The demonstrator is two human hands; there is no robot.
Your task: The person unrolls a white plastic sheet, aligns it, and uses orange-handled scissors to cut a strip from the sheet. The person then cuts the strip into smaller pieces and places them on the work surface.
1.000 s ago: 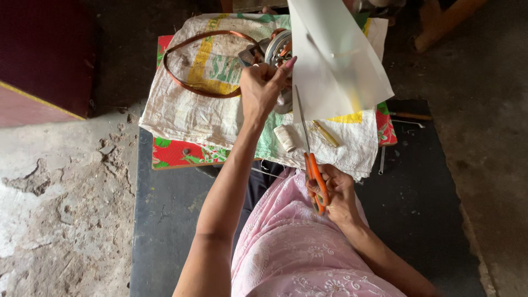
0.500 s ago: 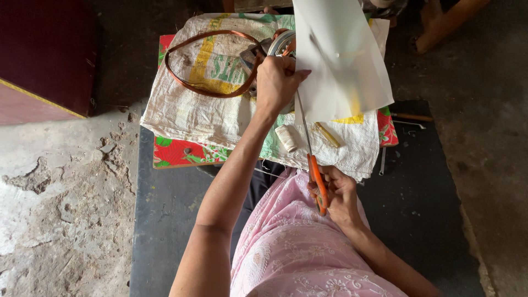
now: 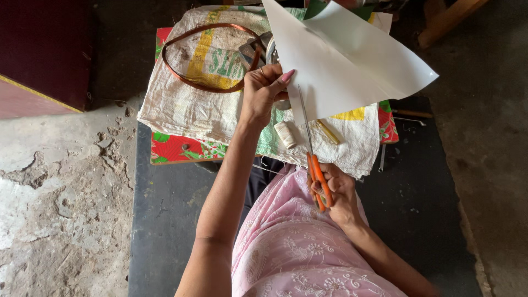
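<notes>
Scissors with orange plastic handles and long steel blades (image 3: pixel 313 159) sit in the right hand (image 3: pixel 335 192), whose fingers are clenched through and around the handles just above the lap of pink embroidered cloth (image 3: pixel 297 247). The blades point away from the body and meet the lower edge of a large white sheet of stiff paper (image 3: pixel 346 60). That sheet is raised above the surface, curling at its upper corner, and the left hand (image 3: pixel 264 91) pinches its left edge, thumb and fingers closed on the paper.

Under the sheet lies a white woven plastic sack with yellow and green print (image 3: pixel 198 104), spread over a red flowered cloth (image 3: pixel 176 148). On the sack rest a loop of thin copper-brown band (image 3: pixel 181 77), a small spool of pale thread (image 3: pixel 285 134) just beside the blades, and a short yellow stick (image 3: pixel 329 132). A dark mat (image 3: pixel 165 209) covers the floor beneath, next to cracked grey concrete (image 3: pixel 60 187).
</notes>
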